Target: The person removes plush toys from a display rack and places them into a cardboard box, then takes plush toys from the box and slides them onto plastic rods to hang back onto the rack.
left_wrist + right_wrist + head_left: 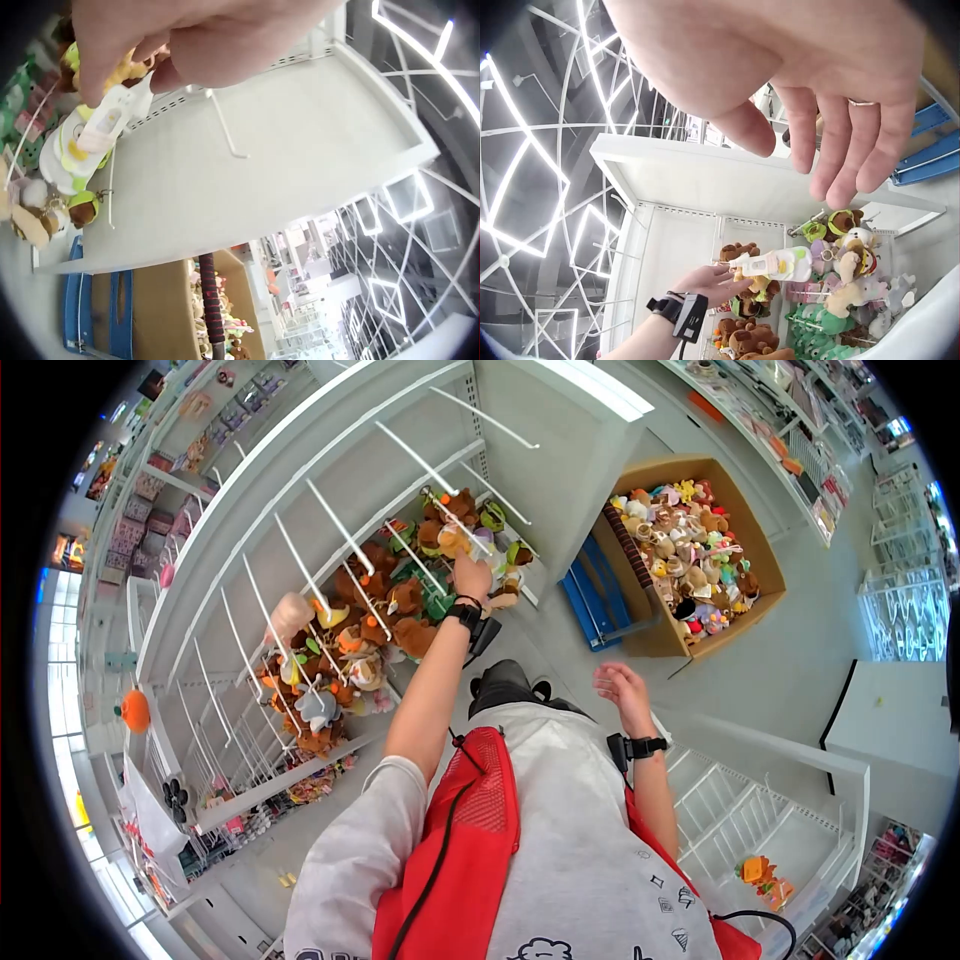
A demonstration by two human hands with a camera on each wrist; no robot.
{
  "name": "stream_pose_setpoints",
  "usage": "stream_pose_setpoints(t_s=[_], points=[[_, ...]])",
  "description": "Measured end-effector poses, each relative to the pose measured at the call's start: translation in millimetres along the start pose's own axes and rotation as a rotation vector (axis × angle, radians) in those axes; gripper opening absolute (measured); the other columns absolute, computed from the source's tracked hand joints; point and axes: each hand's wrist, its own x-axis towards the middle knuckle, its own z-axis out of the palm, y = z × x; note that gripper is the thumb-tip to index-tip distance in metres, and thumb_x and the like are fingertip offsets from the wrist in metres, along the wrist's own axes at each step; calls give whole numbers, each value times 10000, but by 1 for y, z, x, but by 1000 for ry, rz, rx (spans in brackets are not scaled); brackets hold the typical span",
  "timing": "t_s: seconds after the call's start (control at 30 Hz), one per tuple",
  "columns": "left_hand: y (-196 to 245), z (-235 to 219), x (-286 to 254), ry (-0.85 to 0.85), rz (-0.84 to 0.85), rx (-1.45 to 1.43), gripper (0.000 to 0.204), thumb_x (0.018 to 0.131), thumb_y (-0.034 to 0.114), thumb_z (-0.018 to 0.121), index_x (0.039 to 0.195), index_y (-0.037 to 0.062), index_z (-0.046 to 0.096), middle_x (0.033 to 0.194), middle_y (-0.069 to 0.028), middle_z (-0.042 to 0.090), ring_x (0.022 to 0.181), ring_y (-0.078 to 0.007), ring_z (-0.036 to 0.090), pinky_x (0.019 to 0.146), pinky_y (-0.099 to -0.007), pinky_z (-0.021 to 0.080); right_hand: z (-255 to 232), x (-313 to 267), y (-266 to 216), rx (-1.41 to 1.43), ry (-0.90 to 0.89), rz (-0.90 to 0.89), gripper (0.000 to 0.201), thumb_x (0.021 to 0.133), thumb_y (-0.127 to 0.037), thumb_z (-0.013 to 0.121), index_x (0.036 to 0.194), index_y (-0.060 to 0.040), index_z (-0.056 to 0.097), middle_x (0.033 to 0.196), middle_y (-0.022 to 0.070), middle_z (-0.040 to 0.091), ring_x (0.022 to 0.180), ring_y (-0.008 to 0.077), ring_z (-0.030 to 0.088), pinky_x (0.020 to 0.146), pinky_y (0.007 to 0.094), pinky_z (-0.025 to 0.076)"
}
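My left hand (473, 577) reaches up to the plush toys hanging at the right end of the wall rack. In the left wrist view, its thumb and fingers pinch a white hang tag (112, 118) with yellow and green marks. A larger white rounded piece (64, 161) shows just beyond the tag, and yellow-brown plush sits behind the fingers. Green plush toys (821, 319) and brown plush toys (751, 337) hang close by. Away from the rack, my right hand (625, 693) is held in the air, fingers loosely bent, a ring on one, holding nothing.
White metal hooks (340, 525) jut from the rack, many without toys. A cardboard box (735, 630) full of small plush toys stands on the floor to the right, beside a blue folding step (597, 595). A low white rack (745, 800) stands behind on the right.
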Motion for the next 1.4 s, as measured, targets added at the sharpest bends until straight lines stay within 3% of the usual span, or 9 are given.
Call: stream_pose_setpoints(t_s=[0.1,0.23,0.43,0.7,0.83,1.0,1.23,1.33,1.4], points=[[-44,57,53,436,318,-26,472,1009,46,594,1478,7,554,1229,-256,716,1139,-439,680,985,-484,529,-1,9,-9,33,6,18,308,1085,-248,590,1289,-40,686,1179,122,777,1028,182,740,884,310,567],[-47,48,51,317,320,-222,153,1015,90,590,1058,-16,692,1018,-234,732,948,-424,706,845,-467,531,-3,28,-23,34,15,38,305,1088,-247,590,1290,-39,686,1191,124,774,1026,182,739,886,310,565],[-24,10,-18,8,362,-174,269,1056,144,556,870,-5,681,749,-149,702,708,-313,688,694,-396,507,12,81,-58,-27,-22,37,297,1094,-249,592,1291,-45,681,1178,114,772,1037,188,741,890,309,565],[-28,-42,-44,-204,145,-577,271,1117,184,561,933,4,649,689,22,536,630,-65,508,614,-243,418,99,142,-101,-248,-261,12,275,1071,-205,613,1250,-12,694,1128,88,779,994,175,740,850,301,561],[-27,-59,-55,-130,86,-614,261,1117,166,560,949,-6,663,691,37,500,643,-58,451,598,-260,363,147,175,-102,-380,-415,-72,313,1054,-214,637,1254,23,682,1099,102,785,957,182,746,827,318,569],[-28,-67,-68,-73,109,-643,256,1120,160,555,961,-1,675,726,50,504,682,-53,438,631,-246,353,225,201,-133,-778,-388,-577,386,1028,-251,665,1260,56,629,1009,195,771,921,358,754,809,449,583],[-40,-85,-89,210,-3,-629,251,1114,177,586,1003,-4,719,860,-11,676,821,-100,596,785,-262,463,252,237,-130,-850,-534,-324,435,1027,-254,643,1295,85,596,992,227,769,951,383,761,834,456,580],[-47,-77,-103,269,-52,-494,254,1103,182,609,1020,-15,748,929,-15,719,849,-98,601,813,-267,466,251,243,-124,-773,-486,-621,423,1008,-251,615,1303,52,589,1009,278,748,971,496,710,874,549,557],[-48,-71,-114,313,-63,-488,256,1101,182,613,1022,-17,754,946,-14,728,853,-98,598,820,-272,467,252,249,-124,-783,-540,-524,462,989,-223,631,1358,48,567,1109,290,724,1060,513,676,927,548,545]])
